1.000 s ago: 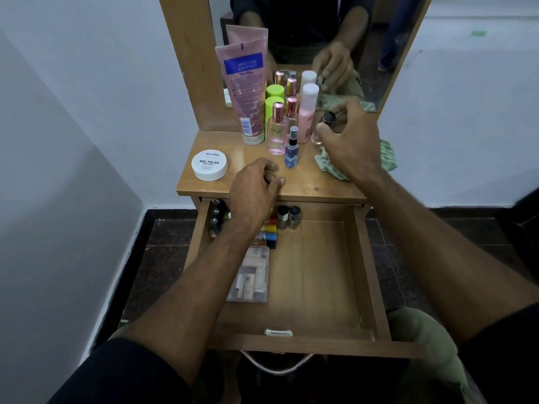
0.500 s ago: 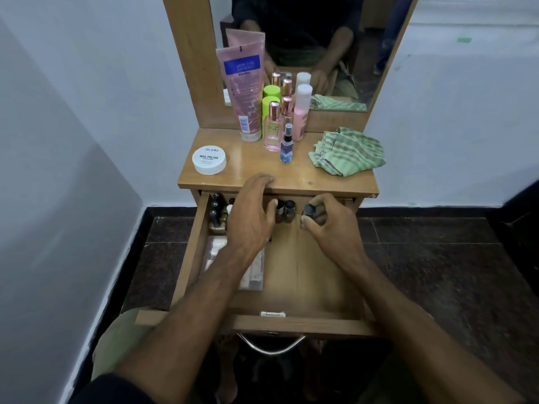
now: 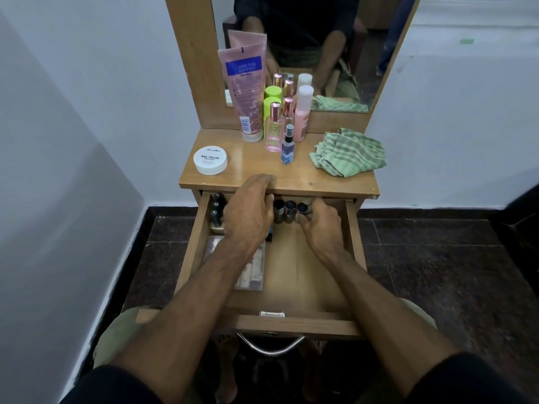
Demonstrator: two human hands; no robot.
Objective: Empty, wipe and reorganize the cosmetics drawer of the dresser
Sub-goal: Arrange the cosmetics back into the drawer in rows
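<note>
Now dark-capped bottle point(image 3: 302, 209) inside right grip point(image 3: 319, 221).

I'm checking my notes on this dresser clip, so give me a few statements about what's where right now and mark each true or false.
1. The green striped cloth lies inside the open wooden drawer. False: it lies on the dresser top, at the right.
2. The round white nail polish remover tub sits on the dresser top, at the left. True.
3. The right hand holds a small dark-capped bottle at the drawer's back. True.
4. The left hand grips the tall pink tube. False: its fingertips rest on the dresser top's front edge.
</note>
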